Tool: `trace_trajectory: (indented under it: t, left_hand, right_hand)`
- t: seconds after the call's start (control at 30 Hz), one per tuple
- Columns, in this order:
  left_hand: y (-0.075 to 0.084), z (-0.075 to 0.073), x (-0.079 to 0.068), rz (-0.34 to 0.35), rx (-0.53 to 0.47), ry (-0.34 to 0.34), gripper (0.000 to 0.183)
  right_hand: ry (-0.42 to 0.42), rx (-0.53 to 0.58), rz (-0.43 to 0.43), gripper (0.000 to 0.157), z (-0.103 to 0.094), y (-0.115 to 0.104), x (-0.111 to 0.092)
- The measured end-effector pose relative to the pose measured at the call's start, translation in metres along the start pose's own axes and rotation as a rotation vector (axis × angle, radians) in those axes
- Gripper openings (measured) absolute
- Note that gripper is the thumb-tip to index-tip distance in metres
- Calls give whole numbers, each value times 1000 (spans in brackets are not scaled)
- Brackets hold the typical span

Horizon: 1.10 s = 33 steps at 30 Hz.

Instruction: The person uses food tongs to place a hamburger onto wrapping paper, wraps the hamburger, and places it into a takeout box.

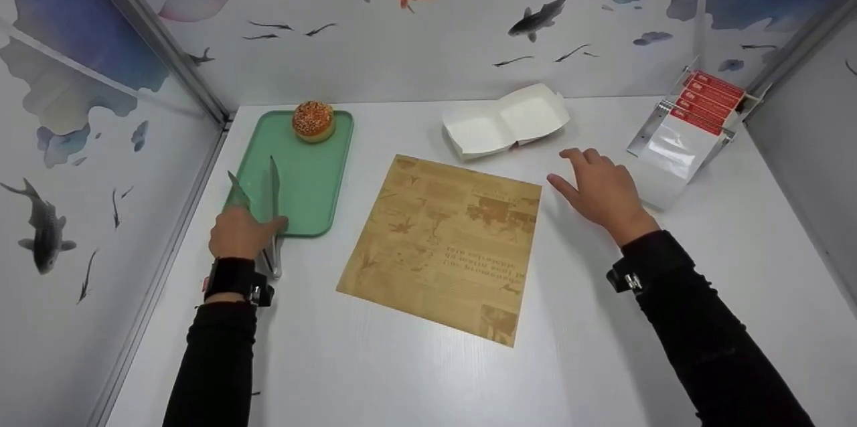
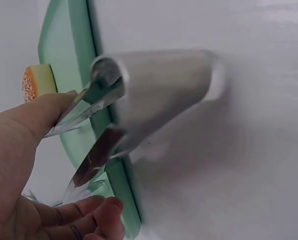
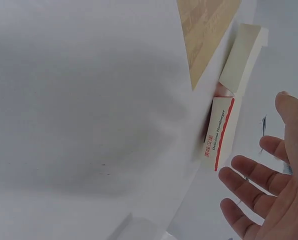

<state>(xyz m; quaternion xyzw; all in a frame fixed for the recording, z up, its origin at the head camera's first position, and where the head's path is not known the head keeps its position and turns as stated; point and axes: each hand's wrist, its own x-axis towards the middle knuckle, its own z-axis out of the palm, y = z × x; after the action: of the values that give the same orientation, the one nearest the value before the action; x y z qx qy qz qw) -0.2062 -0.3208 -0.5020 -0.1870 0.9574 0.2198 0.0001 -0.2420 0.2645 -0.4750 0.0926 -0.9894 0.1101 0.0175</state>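
Metal tongs (image 1: 274, 189) are in my left hand (image 1: 242, 234), with the thumb on one arm and the fingers around the other. Their ends spread apart over the lower left part of a green tray (image 1: 315, 186). A sesame-topped bun (image 1: 313, 120) sits at the tray's far edge. My right hand (image 1: 600, 191), holding nothing, hovers over the table with fingers spread and slightly bent. Left of it lies a flat sheet of printed brown paper (image 1: 435, 246). Beyond the hand stands an unfolded white hamburger box (image 3: 220, 130), its printed side facing the right wrist view.
At the far right a metal rack (image 1: 646, 129) holds a stack of red and white bags (image 1: 696, 119). Printed wall panels (image 1: 455, 45) close off the back and both sides of the white table (image 1: 428, 380).
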Motion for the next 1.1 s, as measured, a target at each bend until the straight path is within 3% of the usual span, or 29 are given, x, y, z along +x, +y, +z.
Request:
trace_trajectory:
  t: [0.33, 0.57, 1.1]
  left_hand:
    - [-1, 10, -6, 11, -65, 61, 41]
    - [-3, 14, -7, -36, -83, 53, 43]
    - [-8, 16, -8, 10, -118, 138, 38]
  right_hand:
    - [-22, 6, -26, 60, 11, -2, -6]
    - [-23, 12, -35, 60, 16, -2, -8]
    - [-29, 29, -31, 60, 23, -4, -11]
